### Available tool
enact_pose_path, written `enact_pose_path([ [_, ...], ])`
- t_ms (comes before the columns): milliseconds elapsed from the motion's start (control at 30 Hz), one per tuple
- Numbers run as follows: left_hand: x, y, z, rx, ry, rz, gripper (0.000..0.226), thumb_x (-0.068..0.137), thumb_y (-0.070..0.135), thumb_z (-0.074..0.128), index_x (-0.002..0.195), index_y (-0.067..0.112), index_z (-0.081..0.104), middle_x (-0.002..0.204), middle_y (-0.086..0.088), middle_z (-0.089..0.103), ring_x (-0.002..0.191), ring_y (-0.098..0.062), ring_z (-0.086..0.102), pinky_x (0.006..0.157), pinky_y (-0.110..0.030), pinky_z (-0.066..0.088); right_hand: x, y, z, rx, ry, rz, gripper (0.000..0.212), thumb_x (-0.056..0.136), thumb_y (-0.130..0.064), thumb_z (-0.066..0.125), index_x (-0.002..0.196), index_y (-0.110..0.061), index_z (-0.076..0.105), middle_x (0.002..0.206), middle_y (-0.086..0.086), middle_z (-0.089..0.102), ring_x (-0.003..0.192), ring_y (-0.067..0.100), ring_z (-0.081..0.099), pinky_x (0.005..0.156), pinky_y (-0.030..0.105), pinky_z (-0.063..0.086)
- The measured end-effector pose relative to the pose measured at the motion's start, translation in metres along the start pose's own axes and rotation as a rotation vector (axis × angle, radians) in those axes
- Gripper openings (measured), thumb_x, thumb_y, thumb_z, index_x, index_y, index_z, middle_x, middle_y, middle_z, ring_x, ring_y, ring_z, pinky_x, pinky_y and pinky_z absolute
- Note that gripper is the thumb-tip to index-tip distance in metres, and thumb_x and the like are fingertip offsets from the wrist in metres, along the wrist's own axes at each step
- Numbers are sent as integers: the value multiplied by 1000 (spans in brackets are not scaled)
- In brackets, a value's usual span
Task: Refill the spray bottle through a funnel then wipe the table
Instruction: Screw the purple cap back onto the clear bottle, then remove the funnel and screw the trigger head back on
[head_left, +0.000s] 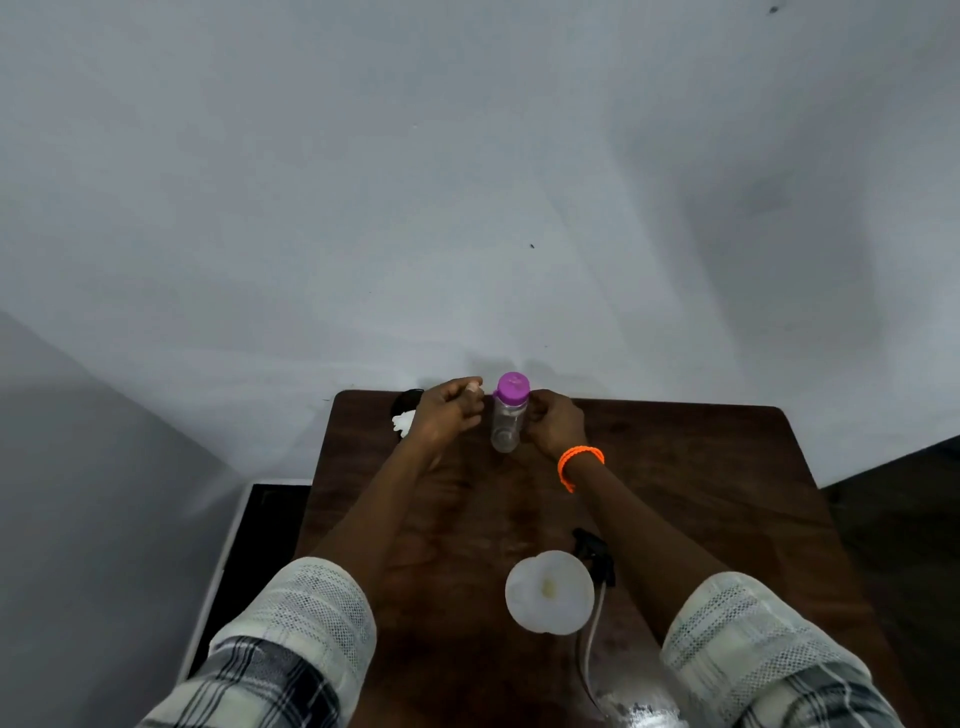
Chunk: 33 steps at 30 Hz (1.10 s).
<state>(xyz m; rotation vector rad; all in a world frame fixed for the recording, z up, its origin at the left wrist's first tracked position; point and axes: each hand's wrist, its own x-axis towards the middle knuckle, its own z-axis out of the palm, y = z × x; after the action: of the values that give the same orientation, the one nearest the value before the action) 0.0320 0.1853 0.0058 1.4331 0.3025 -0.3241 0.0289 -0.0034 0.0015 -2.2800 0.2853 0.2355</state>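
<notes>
A clear bottle (505, 422) with a purple cap (513, 387) stands upright near the far edge of the dark wooden table (701, 478). My left hand (448, 410) hovers just left of it with curled fingers that pinch something small and pale. My right hand (555, 422), with an orange band at the wrist, rests against the bottle's right side, fingers curled by it. Close to me a white funnel (549, 591) sits in the neck of the spray bottle (636, 709). The black spray head (596, 556) with its tube lies beside the funnel.
A white crumpled cloth (402, 422) lies on a dark round object (408, 400) at the table's far left corner, behind my left hand. A grey wall rises right behind the table. Dark floor shows at both sides.
</notes>
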Motion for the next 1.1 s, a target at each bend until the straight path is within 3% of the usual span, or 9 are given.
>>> enact_pose_path([
  [67,-8,-2,0,3,40,-11,30,102,27,60,127,11,66,113,-8,73,101,-18,71,86,-34,61,-11,4,-5,38,20,9,42,71,2,82,111,-6,75,104,14,76,99,29,70,90,35,55],
  [167,-24,-10,0,12,89,-26,28,101,29,62,119,10,69,102,-7,74,87,-15,68,81,-34,60,-29,17,-9,109,25,88,60,67,3,86,125,-3,69,114,15,75,107,27,70,101,36,53],
  [333,-63,-28,2,50,77,-83,22,100,23,64,115,7,68,90,-5,70,69,-9,62,61,-22,53,-64,41,-18,147,60,145,55,73,-3,87,125,-6,70,112,12,75,108,22,69,90,16,43],
  [400,-80,-38,1,83,26,-114,20,99,22,65,112,7,70,89,-7,70,69,-10,62,61,-23,52,-80,49,-23,166,85,148,45,75,-9,87,118,-7,73,107,10,76,102,19,70,88,16,44],
  [500,-106,-54,-1,84,-39,-164,14,98,25,67,102,12,71,87,-6,70,70,-12,62,62,-24,51,-108,61,-28,235,155,157,31,77,-19,87,106,-13,78,97,5,78,92,17,73,93,31,57],
  [633,-137,-69,-1,105,-106,-229,19,95,26,70,103,9,70,85,-5,68,66,-10,61,60,-23,50,-135,80,-29,305,175,156,15,77,-25,84,91,-25,78,86,-2,78,80,18,76,79,45,64],
  [833,-165,-73,7,199,-242,-273,18,93,31,73,96,13,71,84,-2,74,67,-9,66,65,-24,54,-178,83,-31,288,179,129,7,83,-24,81,90,-25,80,82,-4,78,72,18,75,62,33,62],
  [1000,-183,-80,8,348,-309,-204,26,89,30,78,102,8,74,95,-6,79,77,-9,69,70,-23,55,-204,94,-25,319,161,80,7,86,-22,78,92,-20,81,85,-6,77,73,11,70,66,32,57],
  [1100,-188,-86,8,368,-291,-161,26,88,22,78,105,3,74,97,-11,79,80,-14,68,69,-24,54,-213,98,-23,368,170,82,8,88,-14,77,94,-15,81,90,1,78,77,16,72,57,28,57],
])
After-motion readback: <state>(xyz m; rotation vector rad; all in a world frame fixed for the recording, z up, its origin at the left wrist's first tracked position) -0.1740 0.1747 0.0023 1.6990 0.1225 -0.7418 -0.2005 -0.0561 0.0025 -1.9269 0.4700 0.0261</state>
